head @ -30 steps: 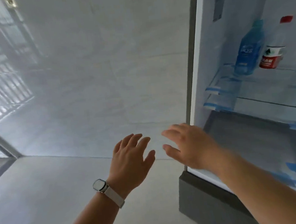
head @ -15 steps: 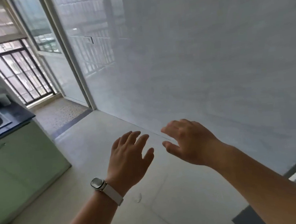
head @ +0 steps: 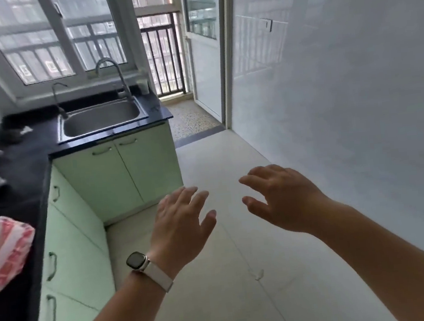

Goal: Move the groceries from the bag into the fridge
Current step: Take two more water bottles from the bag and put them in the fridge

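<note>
Both hands are up in front, out over the pale tiled floor (head: 231,288). The left hand (head: 180,220), with a square-faced smartwatch on a pale strap (head: 137,261) at the wrist, is spread wide, fingers straight and loose, gripping nothing. The right hand (head: 284,200) sits just beside it at 3 o'clock without touching it. Its fingers are relaxed and a little bent, thumb out, and it is empty too.

At 9 o'clock, on the frame's left edge, is the white plastic grocery bag with red-pink print (head: 5,252). It lies on the black stone countertop (head: 12,164), well apart from both hands, and what's inside it can't be made out.

Up at 11 o'clock, the rectangular stainless-steel sink (head: 100,119) is set into that countertop, with a tall curved chrome faucet (head: 112,74) at its back rim. Pale green cabinet doors (head: 119,174) run below the counter.

At 12 o'clock a white-framed window (head: 65,45) stands above the sink. At 1 o'clock there's a white-framed glazed door (head: 205,57) beside a dark metal railing (head: 162,59). A glossy white tiled wall (head: 353,82) fills 3 o'clock.
</note>
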